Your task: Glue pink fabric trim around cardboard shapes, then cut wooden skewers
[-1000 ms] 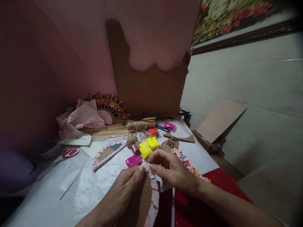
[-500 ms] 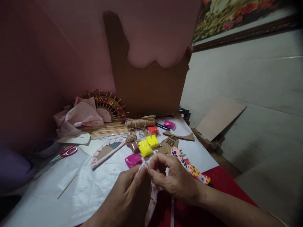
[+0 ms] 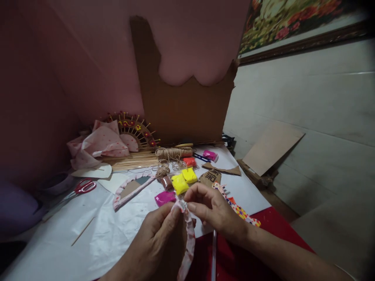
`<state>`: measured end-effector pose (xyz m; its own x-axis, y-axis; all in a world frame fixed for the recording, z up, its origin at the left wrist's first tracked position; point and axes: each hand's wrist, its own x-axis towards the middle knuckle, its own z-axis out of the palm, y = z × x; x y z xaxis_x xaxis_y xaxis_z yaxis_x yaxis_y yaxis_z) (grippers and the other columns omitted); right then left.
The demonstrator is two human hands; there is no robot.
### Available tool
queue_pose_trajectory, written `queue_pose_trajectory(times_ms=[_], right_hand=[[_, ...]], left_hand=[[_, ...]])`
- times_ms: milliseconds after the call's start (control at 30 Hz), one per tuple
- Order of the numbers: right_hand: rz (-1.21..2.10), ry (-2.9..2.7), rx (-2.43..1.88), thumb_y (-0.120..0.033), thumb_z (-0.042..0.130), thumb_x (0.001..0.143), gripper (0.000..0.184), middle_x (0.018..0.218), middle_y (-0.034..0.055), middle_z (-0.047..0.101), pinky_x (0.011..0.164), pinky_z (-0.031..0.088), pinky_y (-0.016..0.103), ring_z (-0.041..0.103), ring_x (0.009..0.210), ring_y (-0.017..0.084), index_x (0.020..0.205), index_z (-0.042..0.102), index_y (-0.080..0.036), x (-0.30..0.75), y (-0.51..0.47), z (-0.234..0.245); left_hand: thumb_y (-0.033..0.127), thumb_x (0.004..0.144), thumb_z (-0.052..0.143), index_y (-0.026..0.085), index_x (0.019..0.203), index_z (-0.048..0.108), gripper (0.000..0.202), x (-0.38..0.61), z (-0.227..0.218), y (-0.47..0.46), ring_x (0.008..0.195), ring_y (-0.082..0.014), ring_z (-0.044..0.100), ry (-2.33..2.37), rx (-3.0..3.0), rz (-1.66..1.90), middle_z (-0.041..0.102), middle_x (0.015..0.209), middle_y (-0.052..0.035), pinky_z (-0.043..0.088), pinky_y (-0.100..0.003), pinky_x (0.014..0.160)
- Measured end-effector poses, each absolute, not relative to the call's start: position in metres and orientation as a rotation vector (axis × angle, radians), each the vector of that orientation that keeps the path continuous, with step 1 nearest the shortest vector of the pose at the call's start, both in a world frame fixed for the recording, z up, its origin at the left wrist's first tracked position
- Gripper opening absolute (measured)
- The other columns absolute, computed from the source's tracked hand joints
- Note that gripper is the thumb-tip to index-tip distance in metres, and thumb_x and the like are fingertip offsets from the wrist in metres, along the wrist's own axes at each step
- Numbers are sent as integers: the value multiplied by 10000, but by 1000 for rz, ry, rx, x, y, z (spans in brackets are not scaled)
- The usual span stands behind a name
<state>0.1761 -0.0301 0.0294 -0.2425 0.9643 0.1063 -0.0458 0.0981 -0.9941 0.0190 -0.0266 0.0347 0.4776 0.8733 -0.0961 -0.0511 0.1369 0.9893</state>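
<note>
Cloth-edged cardboard (image 3: 189,244) is gripped by the left hand (image 3: 154,236); whether it is pinched by the right hand (image 3: 218,210) is unclear.

Our two bare hands work close together, low at centre: our left hand (image 3: 158,232), thumb laid forward along the top in a pinch, fingers mostly hidden below; our right hand (image 3: 215,208) just beside it, fingers curled, thumb and forefinger tips drawn near each other. Our bare right forearm (image 3: 284,248) slants in from the lower right, our left forearm (image 3: 124,263) from the bottom edge.
</note>
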Motion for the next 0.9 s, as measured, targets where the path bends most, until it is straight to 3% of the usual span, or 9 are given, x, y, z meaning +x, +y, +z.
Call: queue_pose_trajectory(times_ms=[233,500,700,800,900], right_hand=[[1122,-1613,-1135,-410,603,813,266,715,-5,537,605,420,253,483,635,109,838,576,-147,174,-35,29],[1455,-1383,-891,-409,657,765,282,642,-32,520,536,432,240,516,543,93,811,550,-153,174,-30,28],[1418,-1390,-917,-384,655,770,247,658,-36,515,525,414,220,489,545,79,803,565,-157,173,-29,23],[1322,-1506,-949,-354,607,810,210,750,-6,555,539,412,213,506,618,93,886,591,-158,186,-24,31],[1068,-1522,-1083,-327,539,852,228,867,18,581,575,438,233,536,681,115,1038,546,-194,213,-20,48]], left_hand=[[453,852,452,185,669,516,330,13,33,-24,587,-128,419,888,1549,666,480,588,13,345,-217,531],[463,845,470,187,674,541,333,10,31,-25,549,-119,417,839,1441,658,403,513,41,342,-211,518],[459,781,581,169,710,621,301,13,30,-21,526,-124,479,782,1192,673,423,448,52,407,-223,570],[429,773,611,156,757,643,276,12,29,-18,635,-144,563,752,1123,720,559,541,17,439,-220,637],[461,775,595,145,792,645,320,8,31,-15,608,-153,605,865,1066,738,667,660,-33,449,-211,563]])
